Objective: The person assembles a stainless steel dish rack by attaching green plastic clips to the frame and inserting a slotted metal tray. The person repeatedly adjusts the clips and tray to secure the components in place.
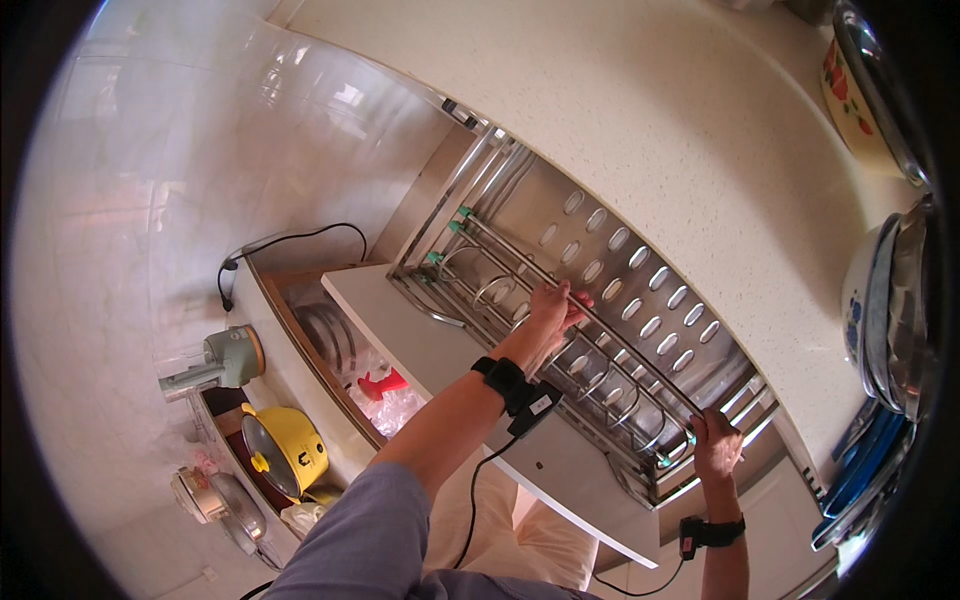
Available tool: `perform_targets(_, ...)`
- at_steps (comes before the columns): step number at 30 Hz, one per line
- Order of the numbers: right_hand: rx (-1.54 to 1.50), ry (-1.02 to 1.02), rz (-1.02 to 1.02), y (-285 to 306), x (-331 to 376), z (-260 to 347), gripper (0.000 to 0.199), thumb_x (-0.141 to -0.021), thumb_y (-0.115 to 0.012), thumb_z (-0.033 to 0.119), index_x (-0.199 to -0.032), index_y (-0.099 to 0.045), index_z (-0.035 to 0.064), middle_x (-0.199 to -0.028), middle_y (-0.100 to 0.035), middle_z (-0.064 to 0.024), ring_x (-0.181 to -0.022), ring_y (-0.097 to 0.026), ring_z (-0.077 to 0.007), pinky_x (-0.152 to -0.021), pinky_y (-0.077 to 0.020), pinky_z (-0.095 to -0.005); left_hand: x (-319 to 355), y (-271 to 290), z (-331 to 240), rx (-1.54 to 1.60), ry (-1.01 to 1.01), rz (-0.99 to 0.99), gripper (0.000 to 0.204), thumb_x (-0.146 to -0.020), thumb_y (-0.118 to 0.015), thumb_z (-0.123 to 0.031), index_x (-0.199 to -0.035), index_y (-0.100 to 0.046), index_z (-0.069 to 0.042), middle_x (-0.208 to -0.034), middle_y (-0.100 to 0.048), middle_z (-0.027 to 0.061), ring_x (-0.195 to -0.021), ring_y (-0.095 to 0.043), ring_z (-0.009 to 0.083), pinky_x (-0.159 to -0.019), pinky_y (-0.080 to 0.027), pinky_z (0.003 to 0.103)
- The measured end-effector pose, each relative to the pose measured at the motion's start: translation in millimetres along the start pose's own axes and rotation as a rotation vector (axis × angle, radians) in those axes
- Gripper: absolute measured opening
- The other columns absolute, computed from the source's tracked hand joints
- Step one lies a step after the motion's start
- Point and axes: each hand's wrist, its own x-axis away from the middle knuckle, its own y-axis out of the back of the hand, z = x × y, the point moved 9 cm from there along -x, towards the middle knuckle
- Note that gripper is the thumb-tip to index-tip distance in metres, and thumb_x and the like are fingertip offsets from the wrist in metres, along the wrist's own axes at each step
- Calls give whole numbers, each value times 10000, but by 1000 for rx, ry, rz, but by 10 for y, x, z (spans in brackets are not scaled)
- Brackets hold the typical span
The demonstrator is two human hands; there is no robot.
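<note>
A pull-out metal dish rack (600, 385) is drawn out from under the counter, behind a white drawer front (470, 365). One long metal rod (640, 358) with green end fittings runs along the rack. My left hand (548, 315) is closed around this rod near its middle, with the thumb and fingers on either side. Farther right, my right hand (717, 443) grips the same rod close to its right end. Beneath the rod are curved wire dividers (495, 290) and a metal tray (590, 250) with oval holes. Both wrists wear black straps with cables.
The pale countertop (640, 110) curves above the rack, with a flowered enamel basin (850, 100) and stacked bowls (880, 310) on the right. At left, an open drawer (300, 310) holds a red item (382, 384). A yellow pot (290, 450) and a grey-green appliance (232, 358) stand beside it.
</note>
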Motion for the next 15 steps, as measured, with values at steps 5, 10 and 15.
perform_targets(5,-5,-19,102,-112,8,-74,148,-792,-626,198,-812,-578,59,-731,-594,-100,-606,-584,-297,-518,-442,-383,-7,2,-19,24,0,38,214,-934,-464,-254,-920,-389,-54,-824,-617,120,-714,-650,253,-621,-538,372)
perform_targets(10,15,-9,30,-90,-85,-129,131,-769,-639,165,-822,-579,61,-722,-585,-115,-617,-569,-310,-526,-434,-389,45,-80,-64,51,0,36,136,-946,-432,-201,-926,-398,-71,-897,-597,139,-856,-636,285,-726,-528,406)
perform_targets(15,80,52,-101,-50,-119,-180,177,-761,-660,159,-888,-569,76,-767,-575,-94,-660,-567,-292,-539,-444,-383,-28,-135,-58,136,-8,82,116,-949,-419,-175,-923,-400,-64,-920,-596,150,-907,-623,305,-788,-514,424)
